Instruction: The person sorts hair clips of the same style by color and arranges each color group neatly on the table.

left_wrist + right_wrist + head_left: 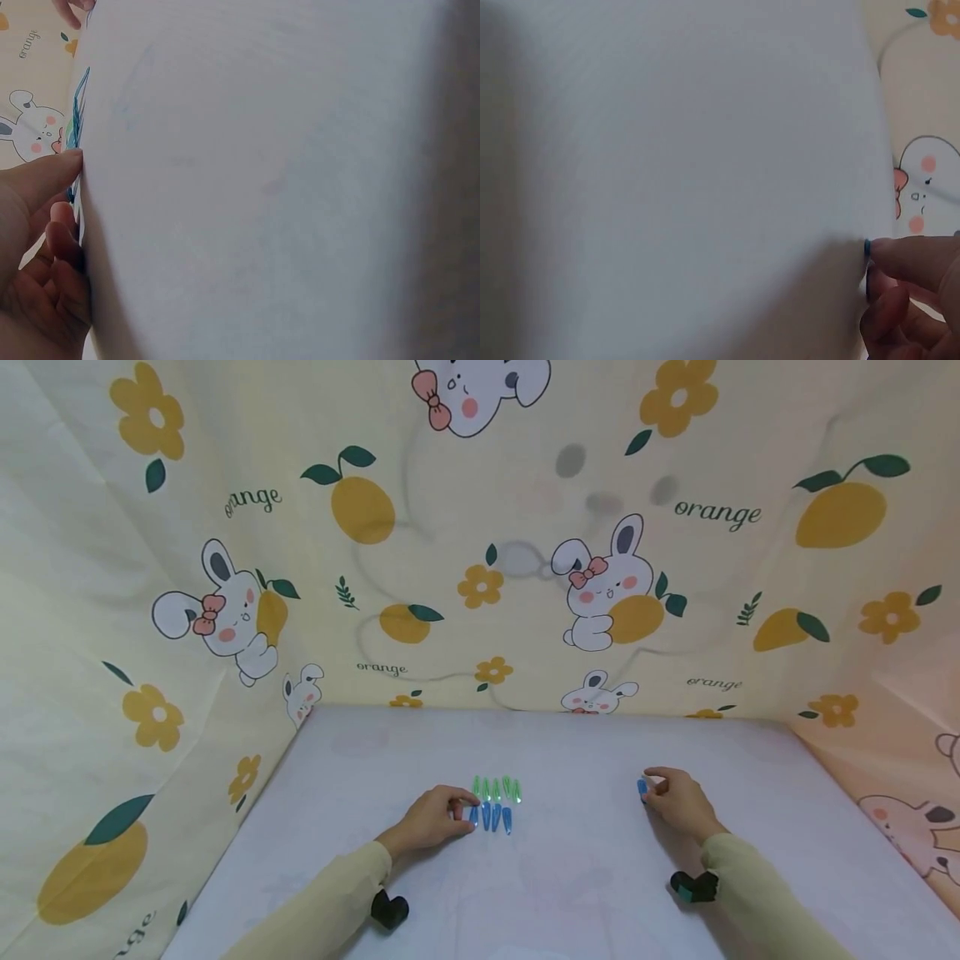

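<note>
Two rows of snap hair clips lie on the white table near the middle of the head view. The back row holds several green hair clips (496, 789), the front row several blue hair clips (497, 817). My left hand (432, 818) pinches the leftmost blue clip (474, 816) between thumb and forefinger at its two ends. Off to the right, my right hand (681, 802) pinches another blue hair clip (642, 787) low over the table. Only a sliver of that clip (867, 247) shows at the fingertips in the right wrist view.
The white-covered table (570, 885) spreads around both hands. A printed cloth with rabbits and oranges (465, 527) rises behind it and at both sides. Each wrist carries a dark strapped piece, seen at the left sleeve (322, 902) and right sleeve (765, 893).
</note>
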`<act>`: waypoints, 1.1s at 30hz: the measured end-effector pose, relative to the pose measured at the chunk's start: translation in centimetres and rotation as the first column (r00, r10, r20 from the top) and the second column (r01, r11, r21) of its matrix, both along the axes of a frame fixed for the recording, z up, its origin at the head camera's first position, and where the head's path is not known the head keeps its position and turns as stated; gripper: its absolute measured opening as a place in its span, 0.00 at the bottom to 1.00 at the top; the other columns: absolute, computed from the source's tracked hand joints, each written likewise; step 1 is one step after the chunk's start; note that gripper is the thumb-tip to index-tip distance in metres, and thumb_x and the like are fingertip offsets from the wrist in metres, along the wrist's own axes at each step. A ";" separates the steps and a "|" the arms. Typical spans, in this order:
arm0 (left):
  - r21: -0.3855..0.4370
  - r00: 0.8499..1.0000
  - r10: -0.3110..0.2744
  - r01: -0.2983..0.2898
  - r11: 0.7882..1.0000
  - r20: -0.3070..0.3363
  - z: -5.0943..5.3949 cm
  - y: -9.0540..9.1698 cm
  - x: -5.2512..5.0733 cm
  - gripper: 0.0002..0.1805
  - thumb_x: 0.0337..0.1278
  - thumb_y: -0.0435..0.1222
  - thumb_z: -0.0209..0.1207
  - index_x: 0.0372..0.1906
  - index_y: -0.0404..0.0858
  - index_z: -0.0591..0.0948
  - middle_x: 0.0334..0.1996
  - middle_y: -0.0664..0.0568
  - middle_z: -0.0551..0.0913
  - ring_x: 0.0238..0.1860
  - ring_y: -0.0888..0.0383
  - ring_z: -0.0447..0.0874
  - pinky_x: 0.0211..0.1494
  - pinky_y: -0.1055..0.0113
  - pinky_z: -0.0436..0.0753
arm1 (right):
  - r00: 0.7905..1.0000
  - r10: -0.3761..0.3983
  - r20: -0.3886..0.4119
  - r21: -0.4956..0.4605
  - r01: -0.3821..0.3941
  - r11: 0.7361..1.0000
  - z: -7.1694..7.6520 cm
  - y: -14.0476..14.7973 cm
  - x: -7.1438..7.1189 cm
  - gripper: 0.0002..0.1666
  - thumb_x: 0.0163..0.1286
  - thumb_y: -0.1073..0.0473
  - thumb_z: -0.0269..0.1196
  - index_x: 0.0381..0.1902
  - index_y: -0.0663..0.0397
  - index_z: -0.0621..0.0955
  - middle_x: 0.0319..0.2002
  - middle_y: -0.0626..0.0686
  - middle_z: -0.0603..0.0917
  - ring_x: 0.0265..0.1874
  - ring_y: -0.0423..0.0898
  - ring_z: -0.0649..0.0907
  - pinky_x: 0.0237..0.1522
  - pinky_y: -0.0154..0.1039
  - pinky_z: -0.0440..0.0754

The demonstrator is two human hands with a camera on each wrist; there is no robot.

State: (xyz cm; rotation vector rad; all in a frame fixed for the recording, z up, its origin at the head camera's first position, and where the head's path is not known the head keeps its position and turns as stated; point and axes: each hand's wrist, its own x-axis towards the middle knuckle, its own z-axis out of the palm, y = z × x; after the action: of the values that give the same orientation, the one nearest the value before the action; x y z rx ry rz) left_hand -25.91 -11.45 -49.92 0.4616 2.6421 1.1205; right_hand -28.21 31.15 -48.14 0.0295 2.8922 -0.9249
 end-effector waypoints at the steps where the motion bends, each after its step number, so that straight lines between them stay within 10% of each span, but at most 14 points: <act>1: 0.001 1.000 0.000 0.000 1.000 0.000 0.0 0.0 0.0 0.21 0.56 0.38 0.71 0.56 0.45 0.85 0.25 0.58 0.76 0.28 0.61 0.71 0.35 0.69 0.69 | 1.000 -0.003 0.006 0.003 0.003 1.000 0.0 -0.1 -0.1 0.31 0.66 0.65 0.64 0.66 0.70 0.72 0.40 0.61 0.85 0.35 0.49 0.80 0.34 0.38 0.78; 18: 0.005 1.000 0.001 -0.001 1.000 -0.001 -0.4 0.0 0.1 0.21 0.56 0.38 0.71 0.56 0.45 0.85 0.25 0.58 0.76 0.28 0.61 0.71 0.35 0.69 0.69 | 0.997 0.036 0.061 -0.107 -0.029 0.994 -0.3 -1.4 -0.1 0.30 0.68 0.67 0.59 0.68 0.66 0.72 0.42 0.63 0.84 0.33 0.47 0.79 0.32 0.38 0.78; 33: -0.001 1.000 -0.006 0.006 1.000 -0.011 -0.1 0.0 0.0 0.20 0.56 0.37 0.70 0.56 0.45 0.85 0.25 0.59 0.75 0.28 0.62 0.71 0.34 0.70 0.69 | 0.972 0.235 0.006 -0.361 -0.217 0.907 -1.6 -5.9 1.0 0.26 0.70 0.67 0.58 0.66 0.61 0.73 0.37 0.55 0.79 0.30 0.44 0.78 0.30 0.34 0.78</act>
State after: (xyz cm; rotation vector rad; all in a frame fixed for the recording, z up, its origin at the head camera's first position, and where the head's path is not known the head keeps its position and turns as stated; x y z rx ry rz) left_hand -25.95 -11.41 -49.98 0.4769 2.6482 1.1186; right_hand -27.17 25.28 -49.74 -0.3009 2.5628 -1.3622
